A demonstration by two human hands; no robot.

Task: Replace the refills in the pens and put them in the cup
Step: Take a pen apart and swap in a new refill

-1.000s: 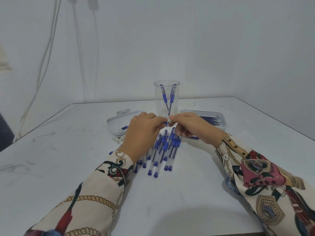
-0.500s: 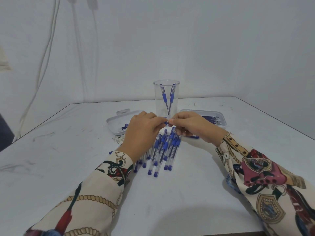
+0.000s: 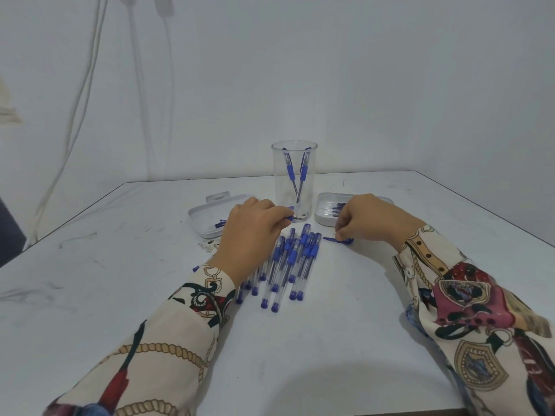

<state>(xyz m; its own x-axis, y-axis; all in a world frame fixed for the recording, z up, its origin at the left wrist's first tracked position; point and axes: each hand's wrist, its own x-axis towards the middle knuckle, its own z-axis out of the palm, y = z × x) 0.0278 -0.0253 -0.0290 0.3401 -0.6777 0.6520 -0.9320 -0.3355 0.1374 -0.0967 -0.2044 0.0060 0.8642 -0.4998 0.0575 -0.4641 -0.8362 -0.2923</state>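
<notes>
My left hand (image 3: 252, 232) pinches a pen (image 3: 292, 217) before the cup (image 3: 294, 163). My right hand (image 3: 365, 219), fingers curled, perhaps holds a small part; it can slip and roll off the table (image 3: 330, 340).

Cup (image 3: 294, 178) behind pile of pens (image 3: 288, 262), a tray (image 3: 204, 214) left, another tray (image 3: 324, 211) right

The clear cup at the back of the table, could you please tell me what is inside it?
Two blue pens stand inside the clear cup, leaning across each other. The left hand and the pen part it holds cover part of the cup's base, so anything lying there cannot be seen.
</notes>
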